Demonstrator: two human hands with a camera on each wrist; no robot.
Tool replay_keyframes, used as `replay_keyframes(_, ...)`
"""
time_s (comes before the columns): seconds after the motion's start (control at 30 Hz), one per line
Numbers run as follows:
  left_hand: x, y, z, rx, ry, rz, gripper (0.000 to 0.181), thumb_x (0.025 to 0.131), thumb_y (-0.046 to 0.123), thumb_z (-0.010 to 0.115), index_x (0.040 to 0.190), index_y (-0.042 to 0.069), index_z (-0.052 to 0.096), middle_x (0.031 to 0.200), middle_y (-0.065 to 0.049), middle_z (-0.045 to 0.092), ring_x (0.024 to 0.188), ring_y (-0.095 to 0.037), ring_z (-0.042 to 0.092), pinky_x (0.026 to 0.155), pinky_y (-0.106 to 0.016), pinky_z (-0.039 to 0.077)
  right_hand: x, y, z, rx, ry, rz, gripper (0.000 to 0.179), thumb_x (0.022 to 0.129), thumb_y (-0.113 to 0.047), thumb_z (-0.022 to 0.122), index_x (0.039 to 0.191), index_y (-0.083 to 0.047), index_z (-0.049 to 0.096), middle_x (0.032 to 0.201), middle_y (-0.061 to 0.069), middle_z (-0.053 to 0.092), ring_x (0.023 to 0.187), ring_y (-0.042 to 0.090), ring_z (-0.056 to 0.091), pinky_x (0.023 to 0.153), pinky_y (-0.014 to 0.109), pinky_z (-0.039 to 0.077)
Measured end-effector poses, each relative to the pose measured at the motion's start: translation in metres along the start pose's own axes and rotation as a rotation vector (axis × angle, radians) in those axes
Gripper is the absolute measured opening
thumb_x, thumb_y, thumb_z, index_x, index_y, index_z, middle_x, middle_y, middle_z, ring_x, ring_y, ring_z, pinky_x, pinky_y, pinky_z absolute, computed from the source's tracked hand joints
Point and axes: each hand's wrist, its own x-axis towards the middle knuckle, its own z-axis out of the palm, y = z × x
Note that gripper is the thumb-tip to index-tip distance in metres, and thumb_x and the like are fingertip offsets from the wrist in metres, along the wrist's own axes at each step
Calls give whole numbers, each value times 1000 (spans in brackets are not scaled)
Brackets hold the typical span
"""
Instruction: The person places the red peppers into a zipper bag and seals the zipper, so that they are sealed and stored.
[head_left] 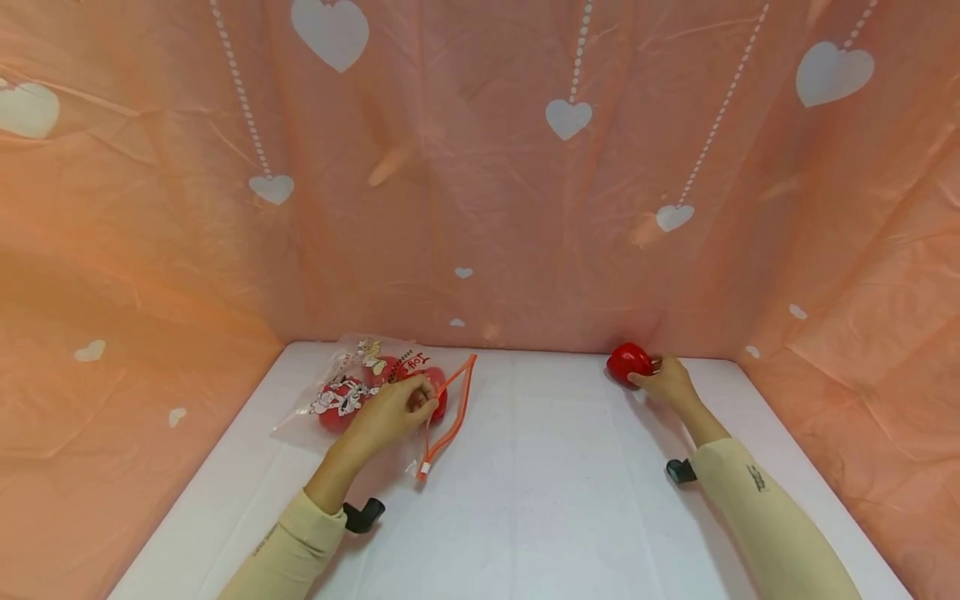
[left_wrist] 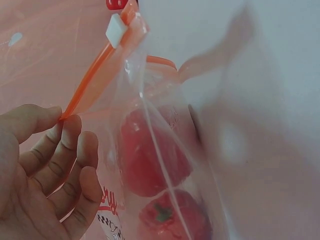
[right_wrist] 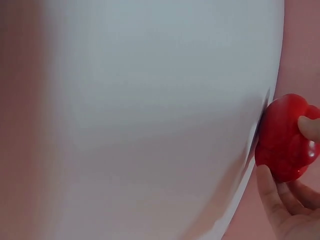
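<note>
On the left lies a clear zip bag [head_left: 302, 423] with cartoon prints and an orange zip edge [head_left: 459, 417]. Inside it are several red peppers [left_wrist: 152, 155], one showing a green stem. My left hand [head_left: 390, 412] pinches the orange edge between thumb and index finger, as the left wrist view shows, its other fingers loosely bent. A white slider [left_wrist: 116, 31] sits at the far end of that edge, and the bag's mouth is parted. Over at the back right, my right hand [head_left: 667, 383] grips a shiny red bell pepper [right_wrist: 282, 137] between thumb and fingers.
A white table [head_left: 540, 483] spans the space between the hands. Orange curtain-like sheeting [head_left: 480, 208] with white hearts encloses the back and both sides. Black wrist mounts [head_left: 364, 516] show by each forearm.
</note>
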Motion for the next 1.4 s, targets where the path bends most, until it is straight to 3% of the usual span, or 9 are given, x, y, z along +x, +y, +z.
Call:
replay_keyframes(0.37, 0, 0, 0, -1, 3, 21, 12, 100, 12, 76, 95, 15, 65, 80, 5, 62, 77, -14, 57, 69, -29, 49, -12, -9, 17, -22, -3, -103, 73, 100, -19, 75, 153, 14, 38, 147, 37, 50, 133, 53, 51, 108, 58, 52)
replay_keyframes(1.4, -1, -1, 1, 7, 1, 10, 10, 100, 14, 76, 97, 15, 66, 82, 4, 64, 77, -14, 57, 69, -30, 50, -44, -57, 74, 77, -86, -326, 66, 94, -17, 84, 147, 8, 52, 137, 28, 64, 121, 43, 65, 98, 52, 59)
